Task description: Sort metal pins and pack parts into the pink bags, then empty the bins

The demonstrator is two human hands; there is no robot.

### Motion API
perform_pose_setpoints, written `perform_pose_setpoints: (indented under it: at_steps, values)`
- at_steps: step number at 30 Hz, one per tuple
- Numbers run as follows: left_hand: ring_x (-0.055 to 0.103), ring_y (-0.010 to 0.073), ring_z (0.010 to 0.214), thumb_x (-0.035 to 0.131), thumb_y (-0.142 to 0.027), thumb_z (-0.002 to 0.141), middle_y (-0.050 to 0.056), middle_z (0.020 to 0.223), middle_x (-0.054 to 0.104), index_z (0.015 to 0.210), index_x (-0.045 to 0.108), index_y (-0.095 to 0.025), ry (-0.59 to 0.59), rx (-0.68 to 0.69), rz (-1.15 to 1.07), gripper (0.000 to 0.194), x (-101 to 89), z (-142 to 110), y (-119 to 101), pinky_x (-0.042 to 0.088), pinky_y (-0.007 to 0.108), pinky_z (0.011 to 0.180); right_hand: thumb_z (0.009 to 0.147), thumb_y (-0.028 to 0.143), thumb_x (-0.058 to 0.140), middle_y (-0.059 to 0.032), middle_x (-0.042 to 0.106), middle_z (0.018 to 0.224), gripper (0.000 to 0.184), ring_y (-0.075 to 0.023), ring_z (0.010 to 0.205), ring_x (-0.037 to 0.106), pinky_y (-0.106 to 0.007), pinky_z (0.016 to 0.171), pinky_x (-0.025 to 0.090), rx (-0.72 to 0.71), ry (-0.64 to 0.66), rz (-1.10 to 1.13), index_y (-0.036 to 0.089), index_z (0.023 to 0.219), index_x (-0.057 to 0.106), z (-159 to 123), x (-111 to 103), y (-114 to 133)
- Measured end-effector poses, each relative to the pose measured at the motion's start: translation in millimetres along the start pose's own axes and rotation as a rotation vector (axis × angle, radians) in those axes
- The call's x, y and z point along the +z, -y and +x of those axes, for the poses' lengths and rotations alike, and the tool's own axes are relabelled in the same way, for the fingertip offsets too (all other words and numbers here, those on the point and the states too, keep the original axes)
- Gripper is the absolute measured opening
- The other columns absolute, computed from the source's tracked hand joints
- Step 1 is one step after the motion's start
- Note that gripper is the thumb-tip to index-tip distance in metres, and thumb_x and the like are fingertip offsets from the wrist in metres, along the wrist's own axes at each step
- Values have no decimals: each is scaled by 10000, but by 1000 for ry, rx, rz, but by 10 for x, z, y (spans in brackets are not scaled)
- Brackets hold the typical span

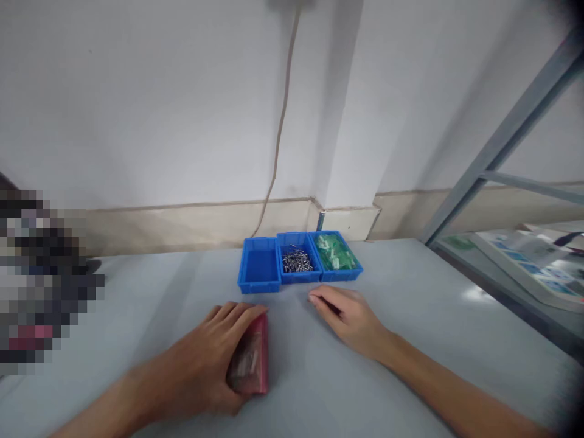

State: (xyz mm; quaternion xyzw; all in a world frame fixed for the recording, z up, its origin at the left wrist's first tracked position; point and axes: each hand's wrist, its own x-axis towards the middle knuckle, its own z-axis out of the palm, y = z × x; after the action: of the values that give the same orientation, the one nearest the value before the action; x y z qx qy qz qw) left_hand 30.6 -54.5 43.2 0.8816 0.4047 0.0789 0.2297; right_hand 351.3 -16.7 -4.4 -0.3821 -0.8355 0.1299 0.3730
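Note:
My left hand (205,356) is wrapped over a small pink-red box (263,359) on the table, thumb at its near end and fingers at the far end. Some small pale pieces show inside the box; my palm covers its left part. To the right, my right hand (353,319) is closed in a pinch just in front of the blue bins, apart from the box. Whatever lies between its fingertips is too small to make out. Short metal pins (297,260) fill the middle blue bin (301,278).
Left of the pins is an empty blue bin (259,287); the right blue bin (343,276) holds green-and-clear bagged pieces (335,252). A grey metal frame (483,161) stands at the right. A cable (283,109) hangs down the wall behind the grey table (392,267).

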Motion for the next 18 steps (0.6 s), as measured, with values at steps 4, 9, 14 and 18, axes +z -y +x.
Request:
perform_pose_setpoints:
  at_steps: [4, 9, 14, 18]
  values:
    - [537, 364, 1346, 807, -256, 744, 92, 1474, 542, 1684, 117, -383, -9, -68, -21, 1173, -23, -152, 82, 472, 518, 1133, 1087, 248, 527, -36, 682, 846, 175, -169, 698, 609, -298, 643, 495, -93, 47, 4, 196, 1108, 693, -19, 38, 70]
    - [355, 423, 1523, 992, -465, 610, 74, 1682, 336, 1679, 131, -440, -7, -58, -137, 1373, -72, -245, 188, 363, 602, 1241, 1016, 340, 612, -155, 705, 1112, 332, -275, 958, 656, -410, 809, 563, -418, -4, -81, 143, 1282, 634, 0, 152, 398]
    - [430, 357, 1497, 640, -650, 967, 78, 1645, 432, 1568, 455, -357, -200, 19, -412, 694, -110, -288, 484, 370, 535, 1243, 1028, 482, 548, -174, 716, 1249, 521, -304, 1068, 650, -448, 909, 538, -671, 97, -116, 99, 1379, 588, 195, 280, 738]
    - [678, 259, 1086, 420, -520, 1108, 83, 1137, 733, 1134, 712, -224, -526, -107, -472, 416, 13, -166, 726, 532, 392, 984, 1038, 600, 520, -177, 621, 1496, 670, -308, 1411, 502, -446, 1136, 417, -710, 238, -111, 101, 1486, 515, 504, 384, 877]
